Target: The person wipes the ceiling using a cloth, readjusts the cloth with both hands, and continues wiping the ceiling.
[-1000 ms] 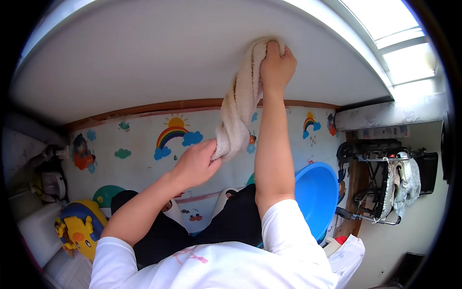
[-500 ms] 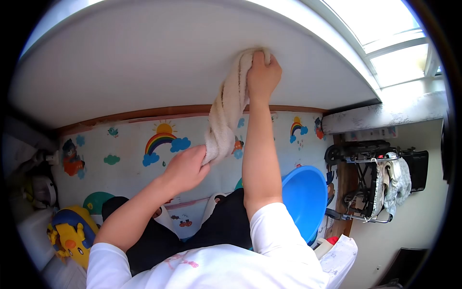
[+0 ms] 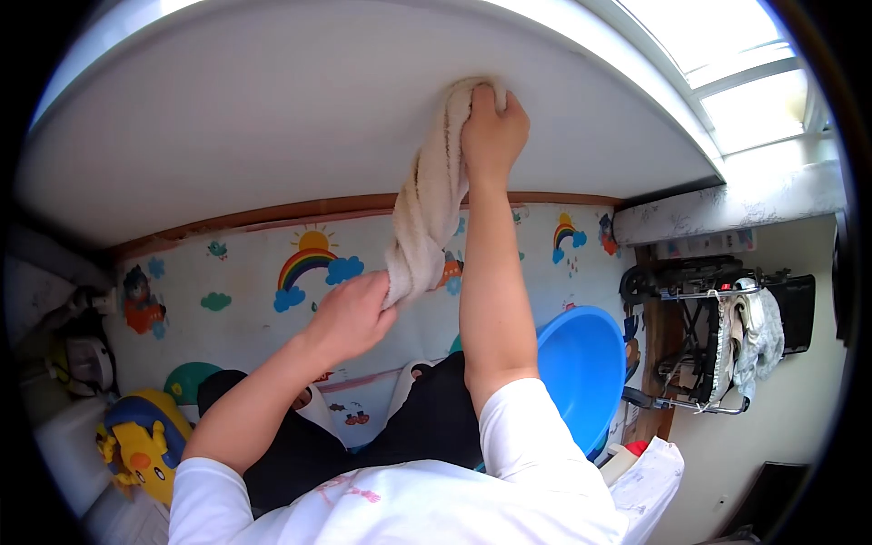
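Observation:
A cream towel (image 3: 425,204), twisted into a thick rope, stretches between my two hands in front of a white wall panel. Its lower end is wrapped in the fist of my left hand (image 3: 350,313). Higher up and further right, my right hand (image 3: 495,132) is closed around the other end, close to the white panel. From my right hand a fold of the towel loops over at the top. Whether the towel touches the panel I cannot tell.
A blue basin (image 3: 586,372) stands right of my legs on a mat (image 3: 245,272) with rainbow prints. On the left is a yellow and blue toy (image 3: 145,445). A folded stroller (image 3: 708,336) with cloth on it is at the right, below a window (image 3: 754,100).
The view has shifted slightly. Both hands keep their hold on the twisted towel, and its twist looks nearly the same.

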`<action>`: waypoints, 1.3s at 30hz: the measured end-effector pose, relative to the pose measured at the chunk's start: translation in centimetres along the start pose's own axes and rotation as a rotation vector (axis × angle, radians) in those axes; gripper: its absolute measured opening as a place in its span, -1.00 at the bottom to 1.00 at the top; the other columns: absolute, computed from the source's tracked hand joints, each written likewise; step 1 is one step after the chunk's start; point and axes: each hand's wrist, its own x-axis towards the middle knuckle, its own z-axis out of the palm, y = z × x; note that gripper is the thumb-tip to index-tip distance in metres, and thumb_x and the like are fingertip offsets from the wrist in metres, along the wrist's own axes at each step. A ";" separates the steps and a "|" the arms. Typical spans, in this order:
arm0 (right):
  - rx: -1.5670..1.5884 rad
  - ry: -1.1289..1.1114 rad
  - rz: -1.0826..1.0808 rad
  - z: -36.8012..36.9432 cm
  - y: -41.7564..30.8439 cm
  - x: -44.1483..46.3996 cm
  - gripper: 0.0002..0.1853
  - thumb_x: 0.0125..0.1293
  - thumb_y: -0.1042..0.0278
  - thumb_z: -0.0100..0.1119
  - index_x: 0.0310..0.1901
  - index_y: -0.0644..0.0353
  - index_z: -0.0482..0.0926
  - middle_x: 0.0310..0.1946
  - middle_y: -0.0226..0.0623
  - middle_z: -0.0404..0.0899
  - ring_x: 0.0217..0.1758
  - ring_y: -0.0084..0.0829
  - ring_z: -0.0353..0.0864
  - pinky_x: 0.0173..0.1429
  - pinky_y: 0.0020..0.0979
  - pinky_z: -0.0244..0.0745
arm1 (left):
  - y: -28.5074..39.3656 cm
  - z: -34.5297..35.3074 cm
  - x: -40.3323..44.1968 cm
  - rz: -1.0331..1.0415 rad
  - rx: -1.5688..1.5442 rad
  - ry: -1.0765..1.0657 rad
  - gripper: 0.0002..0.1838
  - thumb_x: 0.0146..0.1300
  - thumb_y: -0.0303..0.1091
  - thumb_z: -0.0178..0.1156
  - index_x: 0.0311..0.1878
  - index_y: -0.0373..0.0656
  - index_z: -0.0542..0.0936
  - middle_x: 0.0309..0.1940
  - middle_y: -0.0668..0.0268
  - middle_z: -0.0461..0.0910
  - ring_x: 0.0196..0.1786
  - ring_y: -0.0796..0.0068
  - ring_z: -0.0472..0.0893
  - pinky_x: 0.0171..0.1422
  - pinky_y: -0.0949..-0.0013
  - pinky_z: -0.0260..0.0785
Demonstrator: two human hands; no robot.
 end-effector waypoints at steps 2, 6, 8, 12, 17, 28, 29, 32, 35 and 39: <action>0.002 0.009 -0.012 0.4 0.3 0.4 -0.70 0.22 0.27 0.07 -0.48 0.38 0.52 -0.61 -0.11 0.55 -0.53 -0.33 0.44 -0.30 -0.25 0.39 | 0.1 0.0 0.1 -0.018 -0.005 -0.012 -0.74 0.12 -0.42 0.13 -0.13 -0.31 0.44 -0.26 -0.02 0.56 -0.16 -0.13 0.56 -0.09 -0.02 0.42; -0.080 0.011 0.013 0.1 1.2 0.4 -0.70 0.23 0.26 0.07 -0.46 0.38 0.53 -0.60 -0.11 0.55 -0.53 -0.30 0.46 -0.30 -0.25 0.39 | 0.2 -0.4 0.2 -0.022 -0.003 -0.013 -0.73 0.13 -0.42 0.13 -0.11 -0.31 0.44 -0.25 -0.02 0.57 -0.15 -0.12 0.56 -0.07 -0.02 0.41; -0.059 -0.008 0.028 0.0 1.1 0.4 -0.70 0.23 0.26 0.07 -0.45 0.38 0.53 -0.61 -0.11 0.55 -0.53 -0.29 0.46 -0.30 -0.25 0.39 | 0.3 -0.5 0.1 -0.019 -0.003 -0.019 -0.74 0.13 -0.42 0.12 -0.11 -0.30 0.44 -0.24 -0.02 0.57 -0.14 -0.12 0.56 -0.07 -0.02 0.41; 0.084 -0.014 -0.067 0.3 -0.4 0.5 -0.71 0.24 0.27 0.06 -0.45 0.38 0.53 -0.59 -0.10 0.55 -0.52 -0.27 0.47 -0.29 -0.25 0.40 | 0.4 -0.4 0.2 -0.012 -0.019 -0.010 -0.74 0.13 -0.42 0.12 -0.10 -0.29 0.44 -0.24 -0.02 0.57 -0.13 -0.12 0.56 -0.06 -0.02 0.41; 0.023 -0.007 0.024 0.1 1.5 1.0 -0.71 0.24 0.28 0.07 -0.43 0.38 0.54 -0.56 -0.09 0.56 -0.48 -0.29 0.46 -0.26 -0.26 0.40 | 0.1 -0.8 0.1 -0.040 0.003 -0.034 -0.73 0.14 -0.41 0.12 -0.10 -0.29 0.44 -0.22 -0.02 0.57 -0.12 -0.13 0.55 -0.05 -0.02 0.41; -0.034 -0.013 0.053 0.0 0.9 0.3 -0.70 0.22 0.24 0.08 -0.44 0.38 0.55 -0.57 -0.11 0.58 -0.49 -0.28 0.51 -0.26 -0.25 0.41 | -0.1 -0.5 -0.4 -0.020 0.023 -0.026 -0.74 0.13 -0.39 0.14 -0.14 -0.31 0.43 -0.25 -0.03 0.56 -0.14 -0.11 0.56 -0.07 -0.01 0.42; -0.026 -0.005 0.036 0.0 0.7 0.3 -0.70 0.21 0.24 0.08 -0.45 0.38 0.55 -0.57 -0.11 0.58 -0.49 -0.28 0.51 -0.27 -0.25 0.41 | -0.1 -0.5 -0.5 -0.012 0.027 -0.025 -0.74 0.13 -0.39 0.14 -0.14 -0.31 0.43 -0.25 -0.03 0.56 -0.15 -0.11 0.56 -0.07 -0.01 0.42; -0.036 0.009 -0.006 0.1 0.3 0.4 -0.70 0.21 0.25 0.09 -0.46 0.37 0.55 -0.59 -0.11 0.57 -0.50 -0.28 0.50 -0.28 -0.24 0.41 | 0.0 -0.3 -0.4 0.002 0.012 -0.011 -0.74 0.13 -0.38 0.14 -0.15 -0.31 0.44 -0.26 -0.03 0.56 -0.15 -0.11 0.56 -0.07 -0.01 0.42; -0.025 0.011 0.004 0.0 0.7 0.8 -0.70 0.20 0.25 0.09 -0.47 0.37 0.55 -0.60 -0.11 0.57 -0.52 -0.28 0.48 -0.29 -0.24 0.40 | 0.0 -0.4 -0.3 0.002 0.009 -0.003 -0.74 0.12 -0.39 0.14 -0.15 -0.30 0.44 -0.27 -0.03 0.56 -0.15 -0.11 0.56 -0.07 -0.02 0.42; -0.091 0.031 0.019 0.1 -0.1 0.4 -0.71 0.20 0.25 0.09 -0.48 0.36 0.55 -0.62 -0.11 0.56 -0.54 -0.27 0.46 -0.30 -0.25 0.41 | 0.3 -0.8 -0.4 -0.017 0.011 -0.005 -0.75 0.12 -0.40 0.14 -0.14 -0.30 0.45 -0.27 -0.03 0.56 -0.14 -0.11 0.56 -0.06 -0.02 0.41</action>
